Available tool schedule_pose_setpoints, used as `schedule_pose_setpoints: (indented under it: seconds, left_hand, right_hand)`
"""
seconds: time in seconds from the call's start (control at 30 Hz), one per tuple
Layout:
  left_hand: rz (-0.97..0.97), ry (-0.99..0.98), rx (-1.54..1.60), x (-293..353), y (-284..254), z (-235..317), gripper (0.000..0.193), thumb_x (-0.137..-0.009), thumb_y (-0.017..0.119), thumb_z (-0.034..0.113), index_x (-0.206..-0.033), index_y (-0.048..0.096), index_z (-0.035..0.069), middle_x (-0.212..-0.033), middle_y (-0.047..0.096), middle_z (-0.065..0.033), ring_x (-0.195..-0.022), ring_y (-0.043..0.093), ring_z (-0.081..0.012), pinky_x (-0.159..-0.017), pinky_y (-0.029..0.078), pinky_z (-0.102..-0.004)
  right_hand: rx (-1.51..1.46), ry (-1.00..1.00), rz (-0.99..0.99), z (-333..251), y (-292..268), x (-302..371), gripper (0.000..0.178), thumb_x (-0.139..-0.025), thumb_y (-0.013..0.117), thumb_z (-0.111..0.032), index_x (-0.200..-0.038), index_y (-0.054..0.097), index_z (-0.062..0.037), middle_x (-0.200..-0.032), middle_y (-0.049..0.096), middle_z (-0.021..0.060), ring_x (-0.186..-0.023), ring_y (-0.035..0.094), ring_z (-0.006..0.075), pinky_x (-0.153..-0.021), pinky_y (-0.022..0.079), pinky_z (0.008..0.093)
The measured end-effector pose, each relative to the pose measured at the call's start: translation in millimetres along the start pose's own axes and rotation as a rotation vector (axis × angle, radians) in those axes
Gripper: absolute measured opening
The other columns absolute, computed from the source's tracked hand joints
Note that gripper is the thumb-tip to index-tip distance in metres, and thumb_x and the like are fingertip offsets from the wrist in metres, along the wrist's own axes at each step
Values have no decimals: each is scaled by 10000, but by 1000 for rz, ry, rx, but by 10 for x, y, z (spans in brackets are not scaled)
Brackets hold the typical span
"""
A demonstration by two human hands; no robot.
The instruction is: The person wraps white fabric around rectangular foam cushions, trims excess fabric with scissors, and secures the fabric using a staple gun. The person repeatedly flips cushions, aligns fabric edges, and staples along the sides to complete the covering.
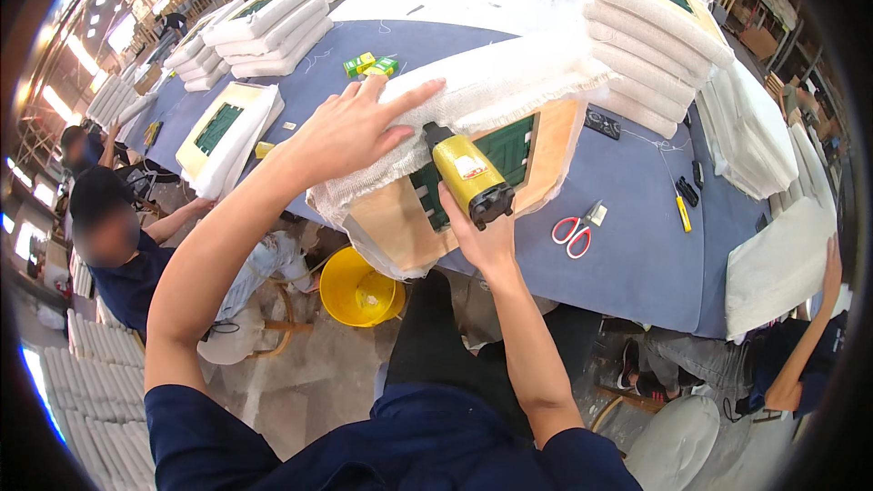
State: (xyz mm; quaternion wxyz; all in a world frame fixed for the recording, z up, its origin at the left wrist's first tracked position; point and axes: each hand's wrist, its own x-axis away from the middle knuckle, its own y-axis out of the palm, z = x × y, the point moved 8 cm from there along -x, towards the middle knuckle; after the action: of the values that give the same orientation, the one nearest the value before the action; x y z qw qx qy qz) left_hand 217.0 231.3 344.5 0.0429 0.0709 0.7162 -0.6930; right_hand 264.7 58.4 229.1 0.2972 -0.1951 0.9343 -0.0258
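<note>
My right hand point(482, 235) is wrapped round a yellow and black staple gun point(462, 166). Its nose rests against the folded cream fabric edge of a seat cushion point(509, 82), which lies on the table with its wooden underside showing. Dark green webbing point(516, 153) fills the opening in that wood, partly hidden by the tool. Fingers spread, my left hand point(359, 123) lies flat on the fabric, left of the staple gun's nose. Red-handled scissors point(573, 235) lie on the table to the right of the cushion.
Stacked cushions point(637, 45) stand at the back right of the blue-grey table point(627, 264). Small green and yellow boxes point(371, 65) lie beyond my left hand. A yellow bucket point(359, 295) stands on the floor. People sit left and right, one near another cushion point(227, 141).
</note>
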Motion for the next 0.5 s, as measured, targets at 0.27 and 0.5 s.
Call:
schedule_pose_setpoints:
  seconds: [0.27,0.5]
  left_hand:
    - [1,-5,56,-15,37,-142,872,-1053,701,298,-1765,199,330,-1445,542,-247,-1308,584,-467,-1121,482,-546]
    - [-18,-62,106,-18,62,-210,1002,-998,771,292,-1776,140,280,-1424,564,-230,-1307,580,-456,-1121,476,-541]
  right_hand:
    - [-86,82,-44,-105,43,25,381,-849,875,-199,-1119,713,16,-924,785,190,-908,769,386,-837,569,473]
    - [-46,59,-98,-46,99,51,334,-851,864,-126,-1091,684,22,-924,777,202,-870,759,427,-766,591,408]
